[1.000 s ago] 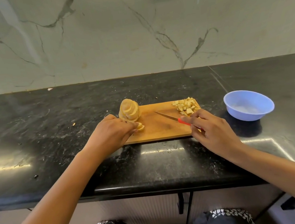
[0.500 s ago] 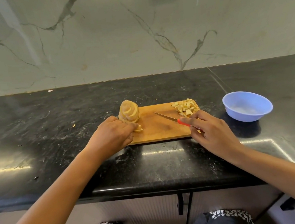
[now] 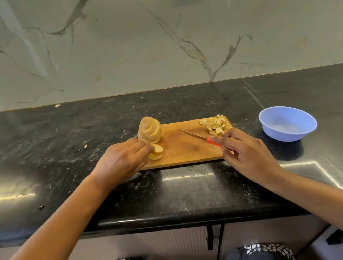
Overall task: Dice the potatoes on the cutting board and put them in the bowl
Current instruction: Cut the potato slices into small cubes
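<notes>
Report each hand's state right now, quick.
Left hand: closed, fingertips pinching the potato slices on the cutting board.
Right hand: closed, holding the knife by its red handle.

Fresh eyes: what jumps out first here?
A cutting board mid-counter carries a stack of potato slices at its left end and a diced pile at its far right corner. The left hand holds loose slices by the stack; the right hand grips a red-handled knife. A blue bowl stands at right.

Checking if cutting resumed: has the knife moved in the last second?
No, the knife has not shifted: its tip sits at the same spot on the cutting board.
</notes>
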Motion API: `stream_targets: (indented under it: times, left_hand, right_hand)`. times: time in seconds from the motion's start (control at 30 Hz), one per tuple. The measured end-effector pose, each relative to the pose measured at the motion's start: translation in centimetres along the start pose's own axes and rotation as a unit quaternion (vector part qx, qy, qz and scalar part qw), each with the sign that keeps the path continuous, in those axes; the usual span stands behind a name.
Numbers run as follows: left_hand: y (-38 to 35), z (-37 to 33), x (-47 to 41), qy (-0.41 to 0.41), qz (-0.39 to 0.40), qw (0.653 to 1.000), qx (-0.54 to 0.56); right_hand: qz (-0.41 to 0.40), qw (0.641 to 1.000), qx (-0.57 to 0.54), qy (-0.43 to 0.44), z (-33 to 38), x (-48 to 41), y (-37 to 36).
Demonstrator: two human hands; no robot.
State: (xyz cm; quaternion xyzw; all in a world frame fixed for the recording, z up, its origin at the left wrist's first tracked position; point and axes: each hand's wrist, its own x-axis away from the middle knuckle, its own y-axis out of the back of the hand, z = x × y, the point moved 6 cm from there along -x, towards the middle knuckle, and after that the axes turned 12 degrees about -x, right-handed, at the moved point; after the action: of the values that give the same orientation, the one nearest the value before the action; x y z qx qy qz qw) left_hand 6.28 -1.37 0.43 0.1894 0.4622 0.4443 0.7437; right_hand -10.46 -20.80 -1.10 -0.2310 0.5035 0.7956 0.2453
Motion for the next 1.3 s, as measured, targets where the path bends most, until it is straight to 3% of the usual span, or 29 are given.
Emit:
stream_targets:
  times: [0.3,0.6,0.77,0.93,1.07,1.3]
  left_hand:
    - [-1.2,0.3,-0.1,-0.047,0.022,0.995,-0.087]
    - [-0.1,0.8,0.0,0.07,-0.042,0.996,-0.024]
    - [0.8,0.1,-1.4,0.104,-0.089,0.99,-0.017]
    - [-0.4,-3.0,-6.0,0.06,-0.063,0.996,-0.036]
    - [-2.5,-3.4,-8.1,0.055,0.003,0.997,-0.052]
    - [-3.4,-3.5,-7.5,0.044,0.041,0.997,0.037]
  right_hand:
    - [0.002,1.0,0.0,-0.007,0.0,0.0,0.1]
    - [-0.001,1.0,-0.003,-0.008,0.1,0.0,0.2]
    - [-0.022,0.998,-0.024,-0.059,-0.4,0.0,0.9]
    - [-0.029,0.991,-0.029,-0.129,-1.2,0.0,1.4]
    - [-0.013,0.989,-0.014,-0.148,-1.5,-0.3,1.7]
    - [-0.014,0.986,-0.006,-0.165,-2.2,-1.0,2.5]
